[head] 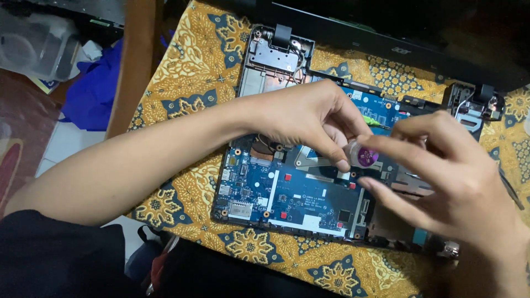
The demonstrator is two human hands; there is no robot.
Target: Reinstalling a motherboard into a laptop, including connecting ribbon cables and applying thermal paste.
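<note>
An opened laptop base with a blue circuit board lies on a yellow and blue patterned cloth. My left hand reaches over the board and pinches a small round container with a purple top between thumb and fingers. My right hand comes in from the right, its index finger and thumb touching the same container's purple top. A thin green tool tip shows just behind my left fingers; which hand holds it is hidden.
The laptop's dark screen part lies at the back. A metal hinge bracket sits at the base's far left corner, another at the right. A wooden leg, blue fabric and a clear plastic box lie left.
</note>
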